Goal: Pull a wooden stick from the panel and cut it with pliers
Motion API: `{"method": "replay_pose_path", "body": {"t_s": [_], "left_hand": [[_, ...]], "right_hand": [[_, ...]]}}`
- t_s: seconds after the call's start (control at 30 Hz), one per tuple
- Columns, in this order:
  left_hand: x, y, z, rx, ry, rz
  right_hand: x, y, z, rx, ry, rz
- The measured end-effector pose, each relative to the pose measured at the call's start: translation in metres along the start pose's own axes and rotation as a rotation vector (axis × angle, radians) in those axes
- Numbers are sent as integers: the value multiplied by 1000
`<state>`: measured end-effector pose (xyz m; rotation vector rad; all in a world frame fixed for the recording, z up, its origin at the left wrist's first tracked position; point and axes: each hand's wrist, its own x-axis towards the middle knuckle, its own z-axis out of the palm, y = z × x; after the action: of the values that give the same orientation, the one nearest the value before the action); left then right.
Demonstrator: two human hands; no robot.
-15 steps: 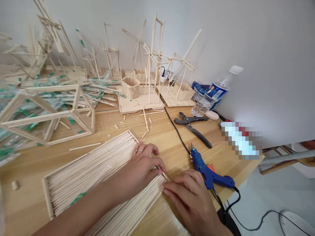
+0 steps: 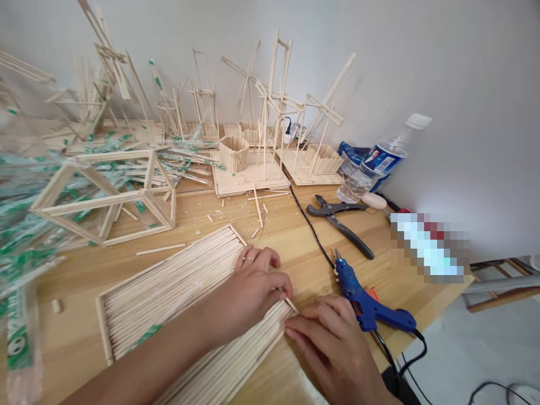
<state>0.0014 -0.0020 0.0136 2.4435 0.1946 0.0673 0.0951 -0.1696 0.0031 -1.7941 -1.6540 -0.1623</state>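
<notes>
Pale grey wall is running behind a wooden table [image 2: 295, 247] that is carrying a clutter of stick work. Near the table's front edge, a flat panel of sticks [image 2: 177, 292] laid side by side is lying slantwise, its far corner pointing toward the middle of the surface. The left hand [image 2: 248, 287] is resting palm down on the panel's right end, a ring showing on one finger, its fingers curled and pinching together at the panel's right corner. The right hand [image 2: 333, 343] is lying flat just beside that same corner, fingers stretched out and touching the stick ends, gripping nothing that can be seen.

Just right of the hands, a blue glue gun [image 2: 367, 304] is lying on the table with its nozzle pointing away from the front edge, its black cord [image 2: 310, 225] trailing toward the back. Beyond it, black pliers [image 2: 341, 222] are lying with handles spread. A plastic water bottle [image 2: 375, 166] is leaning against the wall at the right edge. Toward the left edge, an open stick frame [image 2: 105, 197] is sitting among green-printed wrappers [image 2: 25, 236]. Along the back edge, upright stick models [image 2: 270, 112] are standing on small flat bases, with a little round stick cup [image 2: 234, 153] among them.
</notes>
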Motion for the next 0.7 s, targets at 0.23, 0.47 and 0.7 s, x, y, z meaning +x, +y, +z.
{"method": "replay_pose_path", "body": {"t_s": [0.23,0.47,0.7], "left_hand": [[-3,-3,2,53,12,36],[-3,-2,4,282,66,241],[-2,-5,6,218,33,253]], "right_hand": [[0,-1,0,-8,-4,-21],[1,0,0,-18,5,-68],[-3,4,-3,-32,44,-6]]}}
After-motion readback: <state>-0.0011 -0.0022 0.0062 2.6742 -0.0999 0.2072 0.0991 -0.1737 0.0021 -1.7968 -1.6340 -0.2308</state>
